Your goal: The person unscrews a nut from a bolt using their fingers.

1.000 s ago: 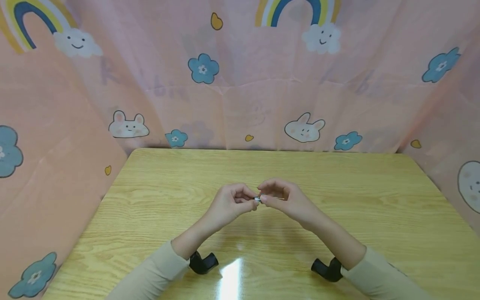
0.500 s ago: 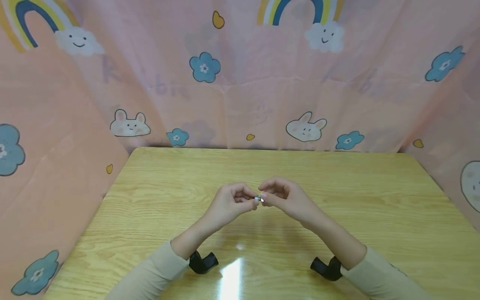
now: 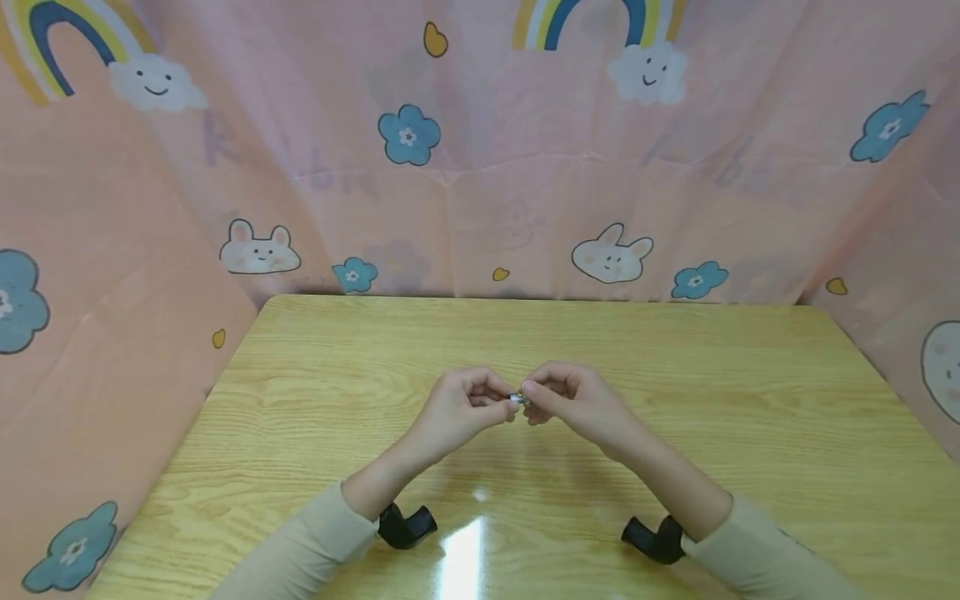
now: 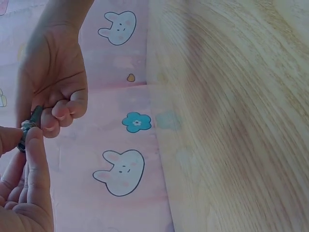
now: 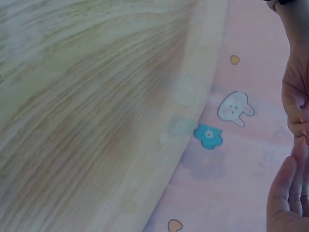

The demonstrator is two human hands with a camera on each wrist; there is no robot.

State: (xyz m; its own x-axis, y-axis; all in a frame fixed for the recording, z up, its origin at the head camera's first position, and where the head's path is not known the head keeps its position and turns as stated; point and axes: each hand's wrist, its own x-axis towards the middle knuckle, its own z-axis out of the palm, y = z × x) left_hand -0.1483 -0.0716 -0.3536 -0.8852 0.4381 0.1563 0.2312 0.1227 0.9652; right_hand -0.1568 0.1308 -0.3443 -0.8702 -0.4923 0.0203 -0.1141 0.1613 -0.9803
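A small metal bolt (image 3: pixel 519 399) with a nut or washers on its threaded shaft is held between both hands above the table. My left hand (image 3: pixel 463 408) pinches it between thumb and fingertips from the left. From the other side my right hand (image 3: pixel 577 404) has its curled thumb and index finger at the bolt's right end. In the left wrist view, the threaded end of the bolt (image 4: pixel 36 115) points up toward the palm of the right hand (image 4: pixel 58 72). The left hand's fingers (image 4: pixel 36 154) lie along the collar. The right wrist view shows both hands only at its edge.
Under the hands lies a wood-grain table (image 3: pixel 375 350), with a bright light reflection near its front. A pink printed curtain (image 3: pixel 480 200) encloses the back and sides. Black wrist mounts (image 3: pixel 407 527) hang at both sleeves.
My right thumb and fingers have shifted slightly along the bolt, and more of its right end shows between the fingertips. The left hand has kept its pinch and place.
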